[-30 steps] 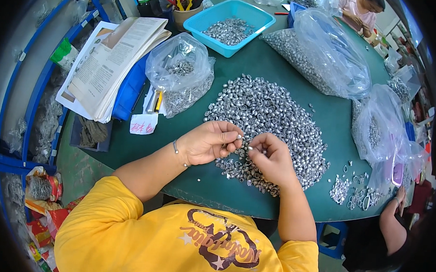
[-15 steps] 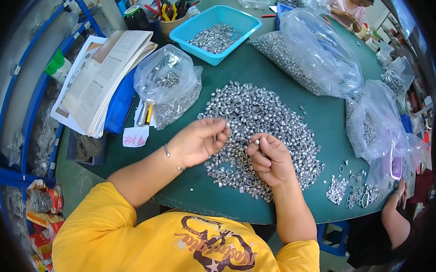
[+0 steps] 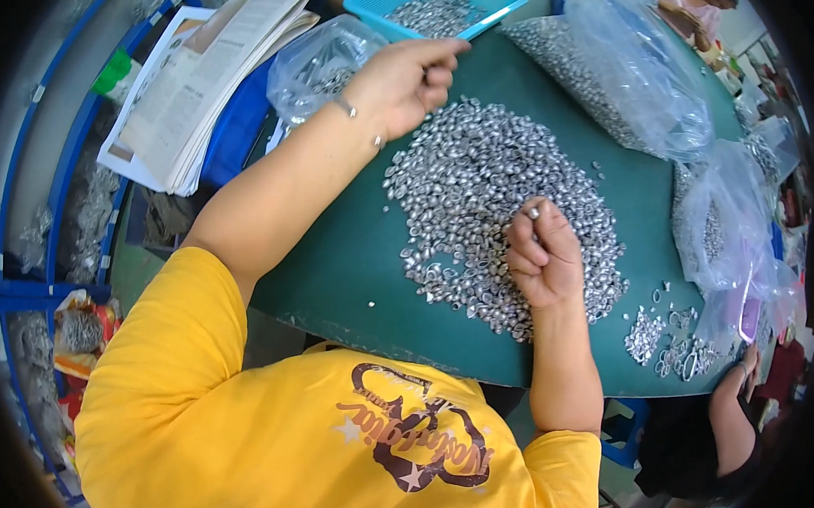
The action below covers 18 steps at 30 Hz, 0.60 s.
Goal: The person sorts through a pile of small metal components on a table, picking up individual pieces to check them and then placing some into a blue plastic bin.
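My right hand (image 3: 547, 253) is closed over the near right part of a wide heap of small silver domed metal pieces (image 3: 474, 166). Between its thumb and forefinger is one small silver metal piece (image 3: 534, 213). Stretched out to the far left of the heap, my left hand (image 3: 405, 83) has its forefinger pointing at the near wall of a blue plastic basket (image 3: 381, 21). The other fingers are curled in, and whatever they may pinch is hidden. More silver pieces (image 3: 436, 15) lie inside the basket.
Left of the basket stand a clear plastic bag (image 3: 311, 64) and stacked papers (image 3: 210, 82). Large bags of metal pieces (image 3: 578, 89) lie at the far right, with small loose rings (image 3: 684, 357) nearer. Another person's arm (image 3: 734, 414) is at the right edge.
My left hand has moved from the heap up and away to the basket. My right hand has shifted slightly right, still holding a piece. The whole view has tilted, so the basket sits higher.
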Each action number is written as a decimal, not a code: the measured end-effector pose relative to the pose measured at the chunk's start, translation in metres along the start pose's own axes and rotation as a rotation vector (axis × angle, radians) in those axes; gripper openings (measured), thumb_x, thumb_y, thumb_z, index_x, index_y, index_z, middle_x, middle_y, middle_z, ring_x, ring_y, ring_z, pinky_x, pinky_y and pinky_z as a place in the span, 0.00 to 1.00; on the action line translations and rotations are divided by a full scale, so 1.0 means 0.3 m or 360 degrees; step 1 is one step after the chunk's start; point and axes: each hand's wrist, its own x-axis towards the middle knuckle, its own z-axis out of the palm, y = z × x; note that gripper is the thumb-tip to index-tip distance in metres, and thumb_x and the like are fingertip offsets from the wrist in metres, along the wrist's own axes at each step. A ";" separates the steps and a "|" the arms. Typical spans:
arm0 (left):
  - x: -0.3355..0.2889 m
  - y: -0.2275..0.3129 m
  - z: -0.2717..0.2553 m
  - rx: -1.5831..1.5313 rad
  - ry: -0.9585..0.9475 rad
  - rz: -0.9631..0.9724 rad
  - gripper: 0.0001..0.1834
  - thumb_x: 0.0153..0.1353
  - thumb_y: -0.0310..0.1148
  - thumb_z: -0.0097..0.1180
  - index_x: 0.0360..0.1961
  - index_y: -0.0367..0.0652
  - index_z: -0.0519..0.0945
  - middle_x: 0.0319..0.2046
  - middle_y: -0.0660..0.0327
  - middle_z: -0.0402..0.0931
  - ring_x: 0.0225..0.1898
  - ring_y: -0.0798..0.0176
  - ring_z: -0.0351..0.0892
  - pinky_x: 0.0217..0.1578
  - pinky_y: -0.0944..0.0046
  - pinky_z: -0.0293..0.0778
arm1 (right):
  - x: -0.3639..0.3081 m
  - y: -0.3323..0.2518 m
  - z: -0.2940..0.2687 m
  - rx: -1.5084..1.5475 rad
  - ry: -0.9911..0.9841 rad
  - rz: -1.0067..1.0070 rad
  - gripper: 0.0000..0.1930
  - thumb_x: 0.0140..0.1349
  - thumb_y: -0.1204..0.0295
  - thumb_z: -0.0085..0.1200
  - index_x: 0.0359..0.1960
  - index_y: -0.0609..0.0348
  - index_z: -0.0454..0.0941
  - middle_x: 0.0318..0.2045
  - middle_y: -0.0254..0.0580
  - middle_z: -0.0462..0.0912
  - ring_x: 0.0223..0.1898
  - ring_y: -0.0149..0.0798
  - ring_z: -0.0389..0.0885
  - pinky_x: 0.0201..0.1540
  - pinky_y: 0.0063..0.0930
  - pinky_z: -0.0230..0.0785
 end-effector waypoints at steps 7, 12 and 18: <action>-0.373 -0.084 -0.005 0.2064 -0.0460 0.0037 0.06 0.43 0.29 0.63 0.24 0.42 0.79 0.18 0.65 0.71 0.21 0.72 0.69 0.23 0.72 0.65 | -0.026 0.027 0.079 -0.1436 0.0260 0.0109 0.04 0.54 0.75 0.52 0.26 0.64 0.75 0.19 0.37 0.75 0.16 0.23 0.68 0.18 0.12 0.58; -0.437 -0.166 -0.067 0.2424 -0.0507 0.0499 0.04 0.43 0.27 0.61 0.22 0.41 0.78 0.18 0.61 0.69 0.23 0.59 0.71 0.24 0.65 0.67 | -0.041 0.115 0.125 -0.2947 -0.0328 -0.0386 0.05 0.48 0.73 0.55 0.26 0.59 0.77 0.23 0.45 0.77 0.24 0.47 0.75 0.27 0.35 0.69; -0.444 -0.194 -0.091 0.2173 -0.0399 0.0483 0.05 0.45 0.26 0.59 0.26 0.40 0.77 0.21 0.61 0.70 0.25 0.63 0.71 0.26 0.66 0.68 | -0.041 0.138 0.143 -0.3182 -0.0226 -0.0369 0.05 0.50 0.72 0.54 0.28 0.57 0.77 0.22 0.43 0.75 0.24 0.47 0.76 0.26 0.36 0.68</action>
